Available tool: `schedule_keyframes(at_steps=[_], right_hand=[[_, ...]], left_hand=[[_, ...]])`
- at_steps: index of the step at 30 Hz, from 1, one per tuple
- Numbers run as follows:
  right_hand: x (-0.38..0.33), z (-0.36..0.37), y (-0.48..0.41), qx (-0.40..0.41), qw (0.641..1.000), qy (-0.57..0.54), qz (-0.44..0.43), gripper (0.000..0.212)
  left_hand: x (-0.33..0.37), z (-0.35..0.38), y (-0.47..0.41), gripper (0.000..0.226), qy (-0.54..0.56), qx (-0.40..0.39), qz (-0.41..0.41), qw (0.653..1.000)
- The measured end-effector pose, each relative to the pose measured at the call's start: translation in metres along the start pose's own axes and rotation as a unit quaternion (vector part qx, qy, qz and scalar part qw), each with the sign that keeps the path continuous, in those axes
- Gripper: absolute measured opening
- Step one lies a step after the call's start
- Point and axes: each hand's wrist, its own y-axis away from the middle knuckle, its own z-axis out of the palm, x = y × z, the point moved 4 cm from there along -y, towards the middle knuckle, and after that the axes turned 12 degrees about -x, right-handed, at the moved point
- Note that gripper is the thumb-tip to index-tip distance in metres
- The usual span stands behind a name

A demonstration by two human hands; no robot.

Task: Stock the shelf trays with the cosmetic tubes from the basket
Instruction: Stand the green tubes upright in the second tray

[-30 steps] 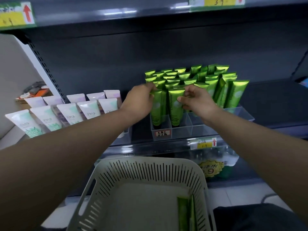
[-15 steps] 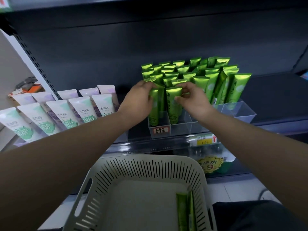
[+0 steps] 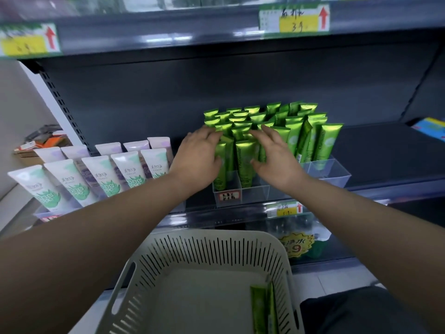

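Several shiny green cosmetic tubes (image 3: 322,143) stand upright in a clear plastic shelf tray (image 3: 332,173) on the dark shelf. My left hand (image 3: 198,154) lies flat against the left side of the front tubes, fingers spread and holding nothing. My right hand (image 3: 277,155) rests against the tubes from the right, fingers also spread and empty. Between the hands stands a front green tube (image 3: 244,162). Below, a cream slotted basket (image 3: 216,251) holds a couple of green tubes (image 3: 261,309) in its right corner.
White tubes with green and purple prints (image 3: 101,177) stand in a tray to the left. The tray's rightmost front compartments have no tubes in them. An upper shelf edge with price tags (image 3: 293,19) overhangs. Bare dark shelf (image 3: 385,150) extends to the right.
Both hands have let go of the front tubes and opened their fingers, now flat against the stack. The camera has tilted up, showing the upper shelf edge again.
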Motion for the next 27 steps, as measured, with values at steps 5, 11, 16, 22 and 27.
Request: schedule_keyframes(at_steps=[5,11,16,22,27], right_hand=[[-0.016,-0.005,0.019,-0.023,0.993,0.109,0.023,0.068],[-0.036,-0.005,0.046,-0.056,0.981,0.184,0.032,0.077],[-0.049,0.0,0.069,-0.076,0.978,0.19,0.038,0.079],[-0.056,0.018,0.098,-0.104,0.975,0.195,0.026,0.08],[-0.051,0.042,0.118,-0.128,0.975,0.181,0.022,0.078]], left_hand=[[0.008,-0.005,0.02,0.06,-0.062,-0.008,0.011,0.998],[0.018,-0.013,0.05,0.068,-0.069,-0.015,0.019,0.997],[0.02,-0.013,0.077,0.073,-0.06,-0.023,0.007,0.998],[0.017,-0.002,0.112,0.076,-0.042,-0.043,-0.015,0.998],[0.015,0.016,0.137,0.072,-0.025,-0.057,-0.015,0.998]])
